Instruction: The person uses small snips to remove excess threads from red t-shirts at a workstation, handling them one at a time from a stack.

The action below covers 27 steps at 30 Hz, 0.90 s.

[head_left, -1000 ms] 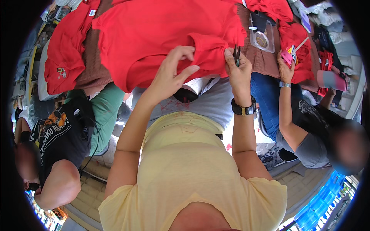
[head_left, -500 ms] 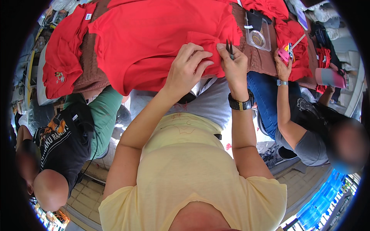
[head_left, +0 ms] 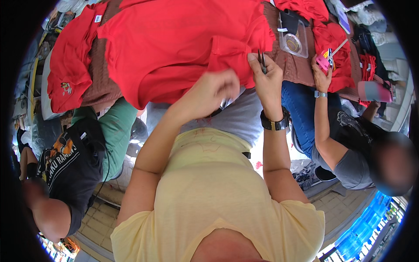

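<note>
At upper centre, small snips [head_left: 262, 62] are gripped by the right hand [head_left: 267, 81] against the red shirt [head_left: 174, 41]; the blurred left hand [head_left: 214, 89] is lifted, its grip untellable, so slack cloth could be nicked.

My one view comes from a fisheye camera on my head, looking steeply down and close over my chest toward the red garment [head_left: 183, 43] spread just beyond it.

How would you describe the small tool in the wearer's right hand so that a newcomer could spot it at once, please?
Start at the big red garment spread over the brown table. At its lower right edge the right hand, with a dark wristwatch, pinches small dark snips. They are thin, dark and metallic, unlike the pink tool a neighbour holds further right.
</note>
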Tool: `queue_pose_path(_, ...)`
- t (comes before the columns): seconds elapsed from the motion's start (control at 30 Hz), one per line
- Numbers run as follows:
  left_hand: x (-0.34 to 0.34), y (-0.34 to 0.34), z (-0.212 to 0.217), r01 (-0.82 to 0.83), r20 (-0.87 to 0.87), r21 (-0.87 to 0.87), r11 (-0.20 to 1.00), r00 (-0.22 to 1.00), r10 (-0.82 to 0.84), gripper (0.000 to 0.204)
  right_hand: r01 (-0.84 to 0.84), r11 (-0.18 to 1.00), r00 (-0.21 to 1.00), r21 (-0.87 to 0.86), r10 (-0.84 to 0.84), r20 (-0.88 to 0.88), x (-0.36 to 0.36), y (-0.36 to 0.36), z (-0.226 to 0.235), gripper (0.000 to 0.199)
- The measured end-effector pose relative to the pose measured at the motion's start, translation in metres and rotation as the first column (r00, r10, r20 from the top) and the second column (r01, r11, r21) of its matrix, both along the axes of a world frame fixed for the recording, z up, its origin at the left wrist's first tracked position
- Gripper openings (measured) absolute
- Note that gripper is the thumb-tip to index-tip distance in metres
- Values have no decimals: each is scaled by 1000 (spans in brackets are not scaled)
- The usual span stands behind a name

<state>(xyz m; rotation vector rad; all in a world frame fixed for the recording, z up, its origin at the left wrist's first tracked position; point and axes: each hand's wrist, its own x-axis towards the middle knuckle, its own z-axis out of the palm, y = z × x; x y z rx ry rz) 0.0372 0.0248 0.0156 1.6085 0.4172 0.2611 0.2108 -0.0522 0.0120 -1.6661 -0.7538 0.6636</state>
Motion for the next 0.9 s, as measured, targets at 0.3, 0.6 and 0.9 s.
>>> queue_pose_path(0.3,33,21,10,-581,367,537,612,814,450,20,-26,997,993,75,34,-110,0,5,-10,21)
queue_pose_path(0.6,35,34,-10,-624,367,506,596,781,506,16,-33,995,991,91,45,-124,0,0,-9,20)
queue_pose_path(0.9,14,19,-2,-436,260,-53,898,863,434,34,-182,962,871,205,254,-420,6,-8,-1,14)
